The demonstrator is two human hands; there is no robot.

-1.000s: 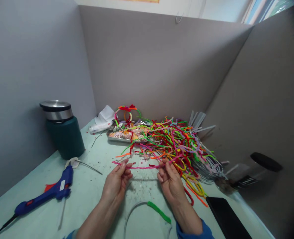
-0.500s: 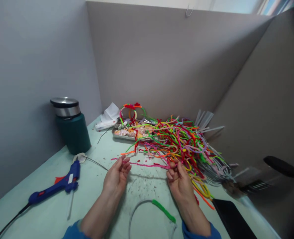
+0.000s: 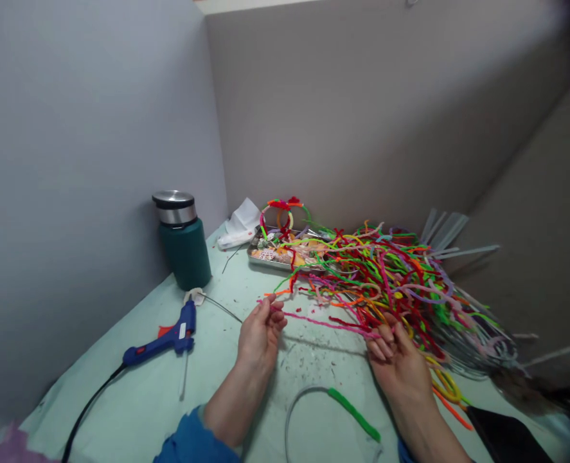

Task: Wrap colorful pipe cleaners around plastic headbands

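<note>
Left hand [image 3: 260, 331] and right hand [image 3: 400, 360] farther apart

Hands [image 3: 329, 334] stretch a pink pipe cleaner [image 3: 320, 321] above the bench [image 3: 121, 418]. A blue glue gun [image 3: 162, 343] lies at eight o'clock.

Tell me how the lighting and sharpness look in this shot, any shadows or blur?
Head view: soft light, with a broad diagonal shadow across the right of the back panel; head view: a faint, thin shadow on the table below the pink strand; head view: a pale sheen on the bottle lid; head view: far right edge dark and smeared.
</note>
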